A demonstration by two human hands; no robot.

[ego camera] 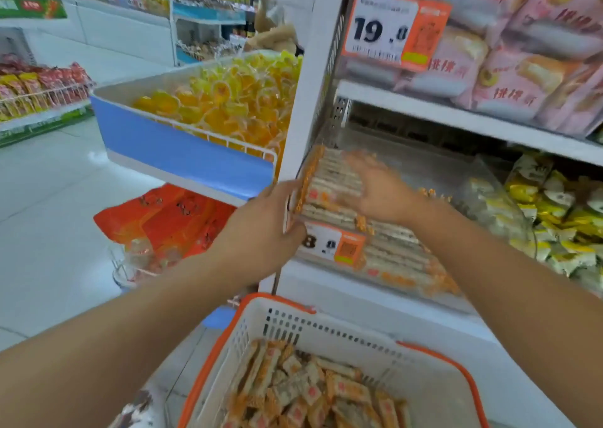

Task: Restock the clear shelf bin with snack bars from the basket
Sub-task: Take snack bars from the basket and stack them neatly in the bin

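Note:
A clear shelf bin (434,173) on the lower shelf holds rows of snack bars (396,258) in clear wrappers with orange ends. My left hand (264,222) grips the bin's front left corner beside its orange price tag (336,243). My right hand (380,189) lies flat, fingers spread, on a stack of bars (329,179) at the bin's left side. Below, a white basket (326,329) with an orange rim holds several more of the same bars (303,391).
A shelf above carries pink bread packs (522,52) and a 19.0 price sign (391,26). Yellow-white packets (561,218) fill the bin to the right. A blue-fronted tray of yellow candies (228,101) juts out on the left, orange bags (169,215) beneath it.

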